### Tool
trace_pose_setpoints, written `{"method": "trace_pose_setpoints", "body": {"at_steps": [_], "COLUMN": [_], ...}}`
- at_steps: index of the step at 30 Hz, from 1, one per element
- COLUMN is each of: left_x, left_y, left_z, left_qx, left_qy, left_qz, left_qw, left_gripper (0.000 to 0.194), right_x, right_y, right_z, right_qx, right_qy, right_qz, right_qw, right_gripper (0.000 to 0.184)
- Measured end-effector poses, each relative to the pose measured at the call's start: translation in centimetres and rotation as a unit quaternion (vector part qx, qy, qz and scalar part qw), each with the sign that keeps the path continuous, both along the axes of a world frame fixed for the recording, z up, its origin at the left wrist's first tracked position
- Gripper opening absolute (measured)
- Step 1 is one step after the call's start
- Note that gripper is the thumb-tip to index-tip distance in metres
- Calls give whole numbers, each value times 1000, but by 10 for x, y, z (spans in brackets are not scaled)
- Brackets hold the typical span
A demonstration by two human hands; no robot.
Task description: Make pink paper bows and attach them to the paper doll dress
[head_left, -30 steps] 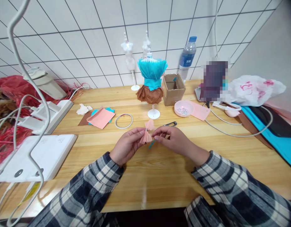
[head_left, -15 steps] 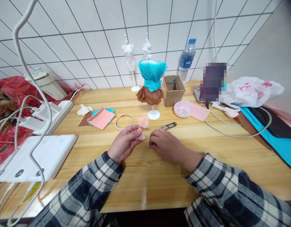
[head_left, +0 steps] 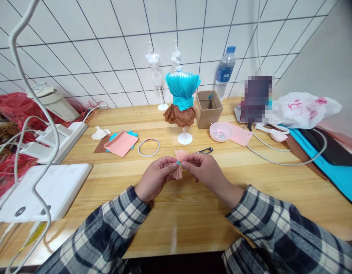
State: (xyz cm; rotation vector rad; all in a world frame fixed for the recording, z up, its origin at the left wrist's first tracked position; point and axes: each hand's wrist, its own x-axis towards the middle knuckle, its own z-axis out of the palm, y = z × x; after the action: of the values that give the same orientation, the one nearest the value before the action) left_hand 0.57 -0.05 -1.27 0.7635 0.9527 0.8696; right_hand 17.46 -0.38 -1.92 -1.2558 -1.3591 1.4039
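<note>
A small pink pleated paper bow (head_left: 180, 154), fanned out above and below, is pinched at its waist between my two hands over the table. My left hand (head_left: 155, 176) grips its left side with thumb and fingers. From the right, the thumb and fingertips of my right hand (head_left: 208, 172) close on the middle, where a bit of blue paper (head_left: 178, 162) shows. Thread snips (head_left: 205, 150) lie just beyond my right hand. Behind the bow stands a small mannequin on a white stand, wearing a blue and brown pleated paper dress (head_left: 183, 102).
Pink, blue and brown paper sheets (head_left: 121, 144) and a silver ring (head_left: 149, 147) lie left. Rightward are a cardboard box (head_left: 208, 114), a pink dish of small shiny pieces (head_left: 221, 131) and a water bottle (head_left: 225, 70). A power strip (head_left: 69, 139) and cables occupy the far left.
My right hand has lifted from near the table and moved up to the bow's middle. My left hand has brought the bow slightly right and turned it more upright.
</note>
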Motion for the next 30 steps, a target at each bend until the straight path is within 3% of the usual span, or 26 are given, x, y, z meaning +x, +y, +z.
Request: {"method": "trace_pose_setpoints", "body": {"at_steps": [6,22,30], "left_x": [0,2,-2], "left_y": [-1,1,0], "left_z": [0,-4,0], "left_qx": [-3,22,-3], "left_qy": [-4,25,-8], "left_qz": [0,10,21], "left_qw": [1000,999,1000], "left_gripper": [25,24,17], "right_x": [-2,-4,-3], "right_y": [0,-1,-1], "right_z": [0,-5,-5], "right_qx": [-17,26,15], "right_qy": [12,-39,14], "right_qz": [-25,-30,-13], "right_qw": [999,998,1000], "right_gripper": [17,16,22]}}
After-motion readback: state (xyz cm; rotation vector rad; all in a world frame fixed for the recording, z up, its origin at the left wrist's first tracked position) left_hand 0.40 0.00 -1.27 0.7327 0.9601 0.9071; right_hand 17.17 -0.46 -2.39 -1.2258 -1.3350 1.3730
